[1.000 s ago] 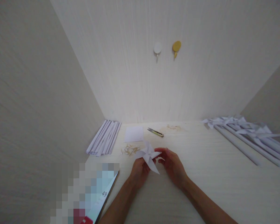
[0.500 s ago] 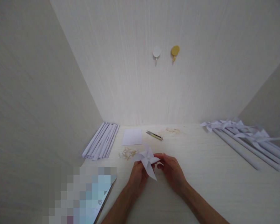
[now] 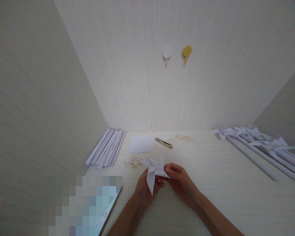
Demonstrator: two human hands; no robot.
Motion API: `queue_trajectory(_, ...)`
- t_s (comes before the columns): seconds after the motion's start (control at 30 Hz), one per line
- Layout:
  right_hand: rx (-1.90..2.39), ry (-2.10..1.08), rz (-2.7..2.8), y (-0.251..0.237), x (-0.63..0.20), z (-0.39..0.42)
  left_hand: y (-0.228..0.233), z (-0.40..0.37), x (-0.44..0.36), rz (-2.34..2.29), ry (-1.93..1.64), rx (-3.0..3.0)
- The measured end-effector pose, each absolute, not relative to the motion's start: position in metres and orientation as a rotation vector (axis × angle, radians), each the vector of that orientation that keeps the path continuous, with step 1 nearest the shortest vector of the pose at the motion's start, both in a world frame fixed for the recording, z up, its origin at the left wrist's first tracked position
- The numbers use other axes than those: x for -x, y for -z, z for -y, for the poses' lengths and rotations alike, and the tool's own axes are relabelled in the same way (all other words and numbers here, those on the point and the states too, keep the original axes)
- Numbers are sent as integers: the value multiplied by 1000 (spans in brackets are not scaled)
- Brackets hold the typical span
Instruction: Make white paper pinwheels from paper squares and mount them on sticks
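Note:
Between my two hands is a white paper pinwheel (image 3: 154, 170), its blades facing up. My left hand (image 3: 145, 188) holds it from beneath and the left, the fingers partly hidden under the blades. At its right blade, my right hand (image 3: 178, 178) pinches the paper between thumb and fingers. Just left of the pinwheel lies a small pile of short pale pieces (image 3: 133, 162). Behind them are a white paper square (image 3: 139, 144) and small thread snips (image 3: 163, 142).
Rolled white paper sticks (image 3: 106, 148) lie at the left wall. Along the right side, finished pinwheels on paper sticks (image 3: 255, 147) are heaped. A pixelated screen-like object (image 3: 100, 209) is at lower left. Two hooks, white (image 3: 167, 53) and yellow (image 3: 186, 51), are on the back wall.
The pinwheel has turned in my hands, so its blades point differently. My right hand has closed on the right blade, with its thumb now on top.

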State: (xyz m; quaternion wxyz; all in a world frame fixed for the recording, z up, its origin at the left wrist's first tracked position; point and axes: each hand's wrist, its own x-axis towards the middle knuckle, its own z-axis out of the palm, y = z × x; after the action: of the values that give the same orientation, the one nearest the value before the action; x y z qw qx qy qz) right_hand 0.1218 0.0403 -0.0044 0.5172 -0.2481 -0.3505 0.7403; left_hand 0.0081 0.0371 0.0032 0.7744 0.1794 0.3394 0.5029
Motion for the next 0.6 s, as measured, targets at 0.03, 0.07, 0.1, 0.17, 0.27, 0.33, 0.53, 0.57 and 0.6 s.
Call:
queue_trajectory(0.03, 577, -1790, 846, 4, -121, -40, -2, -37, -8, -730, -1075, -379)
queue_trajectory(0.07, 569, -1792, 848, 4, -121, -40, -2, -37, -8, -729, -1064, -382)
queue_trajectory(0.1, 568, -1791, 847, 4, -121, -40, -1, -37, -8, -732, -1062, -396)
queue_trajectory(0.17, 573, -1785, 844, 5, -120, -40, 0, -36, -8, -738, -1066, -443)
queue_trajectory(0.27, 565, -1770, 845, 7, -120, -41, -1, -36, -9, -738, -1060, -471)
queue_trajectory(0.33, 554, -1775, 856, 8, -121, -41, -2, -35, -9, -733, -1053, -445)
queue_trajectory(0.53, 609, -1758, 893, 9, -120, -41, 1, -36, -8, -703, -1055, -421)
queue_trajectory(0.57, 616, -1750, 895, 9, -119, -41, 1, -36, -8, -708, -1051, -415)
queue_trajectory(0.6, 622, -1746, 898, 10, -119, -41, 1, -36, -8, -714, -1045, -407)
